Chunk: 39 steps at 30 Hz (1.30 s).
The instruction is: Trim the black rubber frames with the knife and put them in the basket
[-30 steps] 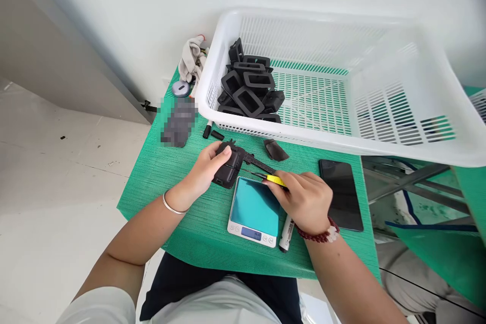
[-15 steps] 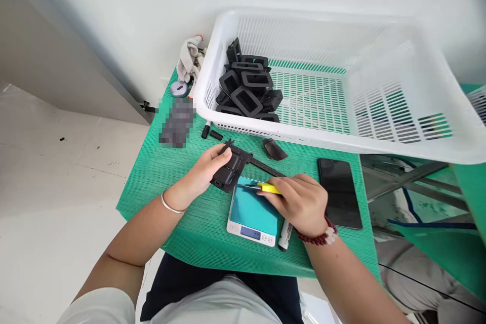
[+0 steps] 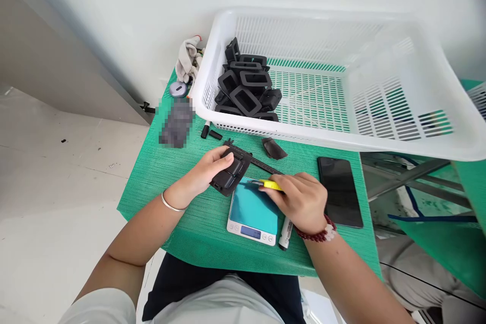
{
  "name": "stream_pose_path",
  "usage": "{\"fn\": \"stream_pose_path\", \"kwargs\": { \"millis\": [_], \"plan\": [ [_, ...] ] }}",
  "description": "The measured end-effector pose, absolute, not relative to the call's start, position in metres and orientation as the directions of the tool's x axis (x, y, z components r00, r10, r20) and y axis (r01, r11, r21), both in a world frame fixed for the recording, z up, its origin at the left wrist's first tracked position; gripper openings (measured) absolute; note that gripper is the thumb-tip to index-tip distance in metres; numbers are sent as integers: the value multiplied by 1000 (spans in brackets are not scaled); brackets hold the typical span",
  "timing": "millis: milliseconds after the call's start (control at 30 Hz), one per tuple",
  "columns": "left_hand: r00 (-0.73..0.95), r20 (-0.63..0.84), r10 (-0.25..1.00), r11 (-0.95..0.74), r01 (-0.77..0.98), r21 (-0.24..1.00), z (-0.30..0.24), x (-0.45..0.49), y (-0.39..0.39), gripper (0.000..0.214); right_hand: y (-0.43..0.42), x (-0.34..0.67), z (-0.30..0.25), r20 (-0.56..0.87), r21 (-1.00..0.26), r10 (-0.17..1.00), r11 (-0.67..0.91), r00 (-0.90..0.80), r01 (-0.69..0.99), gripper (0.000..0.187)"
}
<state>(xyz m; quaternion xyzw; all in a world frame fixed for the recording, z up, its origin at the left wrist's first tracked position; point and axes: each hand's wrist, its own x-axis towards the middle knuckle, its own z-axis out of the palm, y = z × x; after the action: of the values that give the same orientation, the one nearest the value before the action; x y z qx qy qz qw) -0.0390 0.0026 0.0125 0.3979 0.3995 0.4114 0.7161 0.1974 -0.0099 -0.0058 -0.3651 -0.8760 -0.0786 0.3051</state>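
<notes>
My left hand [image 3: 207, 168] is closed on a black moulded part [image 3: 231, 172] with a flat flange and two raised blocks, its thumb lying on top. In my right hand [image 3: 299, 197] is a yellow utility knife [image 3: 271, 185], its blade pointing left toward the part but apart from it. Beneath the knife lies a digital scale [image 3: 254, 210] with a blue-green plate and a small display. A black caliper [image 3: 261, 164] rests behind the scale, partly hidden by the part and my right hand. A white marker [image 3: 285, 234] lies just right of the scale.
A white plastic basket [image 3: 281, 134] holds several black frame-like parts [image 3: 245, 100] at its left end. On the green mat are a dark scrap [image 3: 274, 148], a black phone [image 3: 340, 191] and black caps [image 3: 215, 134]. Gloves [image 3: 187, 59] and a round case [image 3: 178, 89] sit at back left.
The black part has turned slightly in my left hand. The knife has shifted a little to the right, and its blade looks farther from the part.
</notes>
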Motion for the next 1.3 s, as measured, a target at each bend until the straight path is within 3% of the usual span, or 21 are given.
{"fn": "stream_pose_path", "kwargs": {
  "millis": [133, 300, 467, 667, 833, 1000, 1167, 1300],
  "plan": [
    [409, -262, 874, 390, -269, 881, 12, -39, 2, 39, -9, 202, -7, 656, -51, 624, 598, -425, 799, 11],
    [412, -238, 880, 371, -282, 885, 14, -40, 3, 41, -11, 201, -4, 599, -51, 565, 734, -568, 677, 11],
    [438, -236, 868, 366, -241, 899, 14, -44, 4, 40, -11, 203, -5, 641, 3, 583, 647, -498, 762, 12],
    [418, -215, 883, 342, -257, 904, 12, -46, 5, 40, -9, 204, -5, 613, -26, 573, 704, -545, 710, 11],
    [506, -224, 833, 371, -210, 905, 15, -45, 5, 42, -2, 212, -9, 680, 5, 635, 495, -366, 869, 16],
    [462, -255, 849, 391, -226, 892, 15, -45, 5, 42, -5, 209, -4, 598, -53, 585, 710, -547, 702, 9],
    [561, -224, 797, 397, -206, 895, 17, -47, 6, 44, -6, 206, -5, 641, -22, 618, 608, -456, 793, 13],
    [496, -216, 841, 369, -234, 900, 16, -47, 6, 44, -7, 207, -6, 636, -78, 624, 638, -454, 766, 13]
  ]
}}
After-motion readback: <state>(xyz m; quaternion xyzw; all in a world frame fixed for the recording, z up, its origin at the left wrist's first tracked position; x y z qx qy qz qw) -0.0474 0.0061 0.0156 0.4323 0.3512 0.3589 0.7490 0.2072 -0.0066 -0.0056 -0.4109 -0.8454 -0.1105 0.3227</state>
